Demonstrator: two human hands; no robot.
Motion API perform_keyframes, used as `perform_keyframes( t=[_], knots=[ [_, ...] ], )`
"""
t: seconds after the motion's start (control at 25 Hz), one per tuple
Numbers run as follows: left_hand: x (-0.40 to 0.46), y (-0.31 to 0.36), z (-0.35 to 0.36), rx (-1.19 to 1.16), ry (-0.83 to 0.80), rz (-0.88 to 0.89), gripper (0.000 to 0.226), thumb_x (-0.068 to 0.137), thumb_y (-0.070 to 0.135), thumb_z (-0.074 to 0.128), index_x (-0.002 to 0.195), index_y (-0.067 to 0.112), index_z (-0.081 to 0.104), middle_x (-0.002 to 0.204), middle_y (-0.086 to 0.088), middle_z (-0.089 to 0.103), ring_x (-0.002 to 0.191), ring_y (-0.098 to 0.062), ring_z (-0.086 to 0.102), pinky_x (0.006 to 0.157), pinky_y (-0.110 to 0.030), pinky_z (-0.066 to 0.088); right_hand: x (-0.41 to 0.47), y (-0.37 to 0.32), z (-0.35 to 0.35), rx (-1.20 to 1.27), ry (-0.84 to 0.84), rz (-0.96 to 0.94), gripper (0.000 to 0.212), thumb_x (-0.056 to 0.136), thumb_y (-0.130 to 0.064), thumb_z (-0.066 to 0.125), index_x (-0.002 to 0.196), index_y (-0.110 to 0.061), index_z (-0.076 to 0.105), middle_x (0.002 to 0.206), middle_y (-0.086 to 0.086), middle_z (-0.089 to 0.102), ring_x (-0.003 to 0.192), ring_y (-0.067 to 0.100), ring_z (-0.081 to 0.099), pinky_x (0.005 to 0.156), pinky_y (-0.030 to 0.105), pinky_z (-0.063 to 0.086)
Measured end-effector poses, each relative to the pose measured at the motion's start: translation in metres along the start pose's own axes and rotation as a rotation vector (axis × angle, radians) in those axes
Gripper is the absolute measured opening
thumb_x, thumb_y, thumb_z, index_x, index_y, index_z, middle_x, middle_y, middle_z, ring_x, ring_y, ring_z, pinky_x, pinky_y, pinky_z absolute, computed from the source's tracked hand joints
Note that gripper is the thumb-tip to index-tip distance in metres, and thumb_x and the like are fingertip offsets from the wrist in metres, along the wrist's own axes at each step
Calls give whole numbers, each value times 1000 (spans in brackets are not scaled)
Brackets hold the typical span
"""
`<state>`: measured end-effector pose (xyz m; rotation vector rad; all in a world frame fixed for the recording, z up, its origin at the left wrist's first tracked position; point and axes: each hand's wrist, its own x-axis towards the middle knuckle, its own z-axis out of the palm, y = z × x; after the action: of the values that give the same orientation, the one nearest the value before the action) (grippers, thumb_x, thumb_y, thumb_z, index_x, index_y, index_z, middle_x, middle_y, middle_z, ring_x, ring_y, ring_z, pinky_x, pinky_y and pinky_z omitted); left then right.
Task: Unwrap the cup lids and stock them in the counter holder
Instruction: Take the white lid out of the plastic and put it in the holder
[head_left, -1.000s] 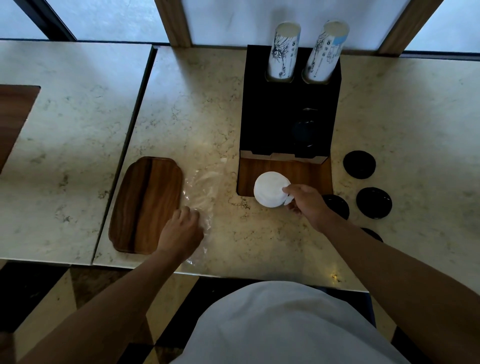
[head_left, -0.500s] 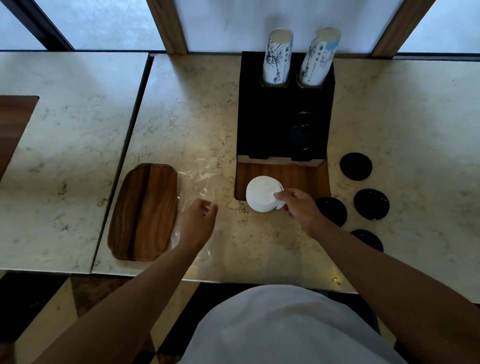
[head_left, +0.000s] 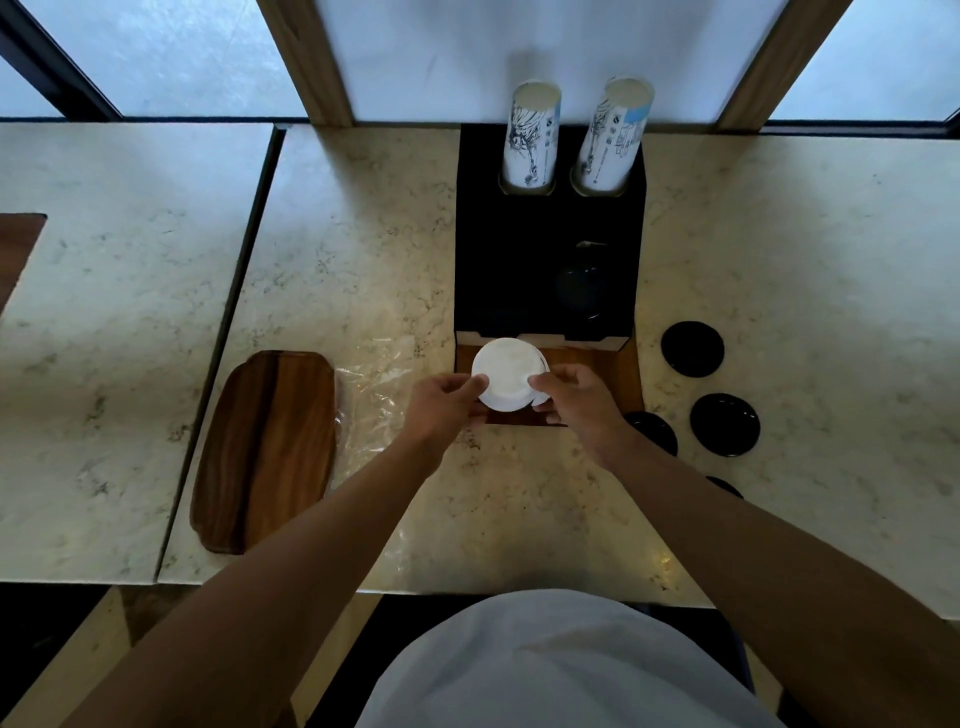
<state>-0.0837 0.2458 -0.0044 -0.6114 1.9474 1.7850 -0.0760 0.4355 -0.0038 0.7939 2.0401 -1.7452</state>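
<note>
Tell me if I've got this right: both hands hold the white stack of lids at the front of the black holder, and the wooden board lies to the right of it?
Not quite. The head view shows the wooden board lying to the left of the black holder, beyond the clear wrapper. The rest stands: left hand and right hand both hold the white stack of lids.

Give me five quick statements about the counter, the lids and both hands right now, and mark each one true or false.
1. Both hands grip the white lids. True: left hand and right hand each hold a side.
2. The clear wrapper still covers the white lids. False: it lies flat on the counter beside the wooden tray.
3. Two cup stacks stand in the black holder. True.
4. The black lids sit left of the holder. False: they lie to its right.
5. The wooden tray holds lids. False: nothing is on it.
</note>
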Motion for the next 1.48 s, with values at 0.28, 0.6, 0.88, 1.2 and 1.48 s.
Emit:
perform_keyframes(
  t=[0.28,0.6,0.88,1.2,1.48],
  knots=[
    [29,47,8,-45,138,70,9,93,23,74,101,24,70,101,-6,73,89,-21,76,73,-32,65,26,-40,12,-162,101,-200,33,88,-37,68,112,-21,53,111,4,66,96,21,69,77,36,60],
    [64,77,26,25,220,-21,35,96,17,62,130,13,68,109,-4,71,100,-22,69,91,-45,61,64,-67,30,-316,167,-288,45,99,-29,60,137,-8,49,127,13,63,111,26,63,68,11,45],
    [76,92,39,-116,136,-179,37,100,27,54,128,3,60,117,-13,65,109,-27,62,104,-46,51,76,-71,40,-339,234,-312,37,102,-26,53,135,-10,48,127,18,62,104,33,66,69,30,52],
    [96,116,53,-350,72,-341,54,104,61,36,123,16,59,123,-12,65,112,-27,62,110,-46,48,99,-79,50,-411,38,-191,55,97,-20,55,145,-3,34,140,21,50,123,37,53,86,30,46],
    [107,119,58,-358,55,-388,73,104,61,30,148,7,49,144,-23,56,131,-37,55,114,-51,43,108,-77,58,-463,27,-123,63,96,-19,55,149,-1,26,145,23,45,128,40,50,93,41,50]
  ],
)
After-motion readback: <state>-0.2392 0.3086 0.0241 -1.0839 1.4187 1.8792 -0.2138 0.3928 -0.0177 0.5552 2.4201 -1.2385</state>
